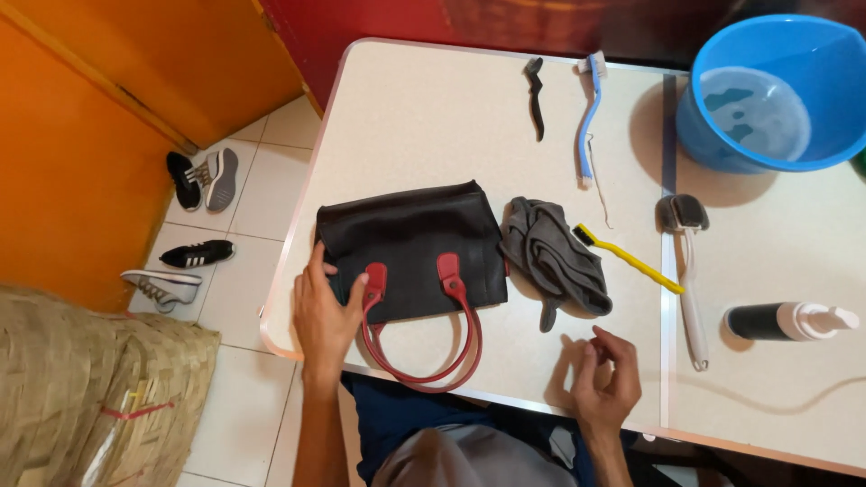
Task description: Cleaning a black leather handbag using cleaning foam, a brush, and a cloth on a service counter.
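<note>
A black leather handbag [410, 243] with red handles [424, 356] lies flat on the white table [424, 117]. My left hand [325, 316] rests on the bag's near left corner, fingers spread, thumb by the left handle tab. Over the table's front edge hovers my right hand [603, 379], fingers loosely curled, holding nothing, just below a crumpled grey cloth [552, 257]. A yellow-handled toothbrush [627, 259] lies beside the cloth.
Further back lie a black brush [536, 95] and a blue-and-white brush [588, 117]. A blue bucket [771, 90] of water stands far right. A white long-handled brush [690, 280] and a black pump bottle [789, 320] lie at right. Shoes [194, 221] sit on the tiled floor at left.
</note>
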